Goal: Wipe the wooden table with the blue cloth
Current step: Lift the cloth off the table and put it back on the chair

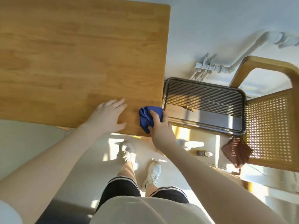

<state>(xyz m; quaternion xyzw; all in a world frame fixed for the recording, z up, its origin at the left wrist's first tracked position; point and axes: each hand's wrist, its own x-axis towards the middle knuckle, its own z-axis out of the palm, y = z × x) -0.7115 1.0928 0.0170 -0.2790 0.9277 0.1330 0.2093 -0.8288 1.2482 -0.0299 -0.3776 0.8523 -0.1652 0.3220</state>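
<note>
**A:** Item one, the cloth. Where do I have it?

**B:** Blue cloth [149, 119], bunched into a soft wad, lying at the near right corner of the counter [80, 54]. My right hand [159, 126] is on top of it, fingers [153, 114] curled down and gripping the folds; nothing else in that hand.

**A:** And the other hand?

**B:** Left hand [110, 115], palm down, fingers spread flat and holding nothing, resting on the wood just left of the cloth. The two are near but not touching.

**A:** Which way does the work lie?

**B:** I judge away and to the left. The cloth sits against the right edge, so nearly all the bare surface stretches from the fingers toward the far left. The counter's long axis appears to run left to right, though its left end is out of view. The right hand alone holds the cloth.

**A:** Materials?

**B:** Counter: jointed wooden strips, honey-coloured, smooth, rounded corners. Cloth: limp, creased, matte. Beside the edge, a ribbed metal tray [226, 94] with a small brownish scrap I cannot identify, resting on a cane-seated chair [268, 126].
</note>
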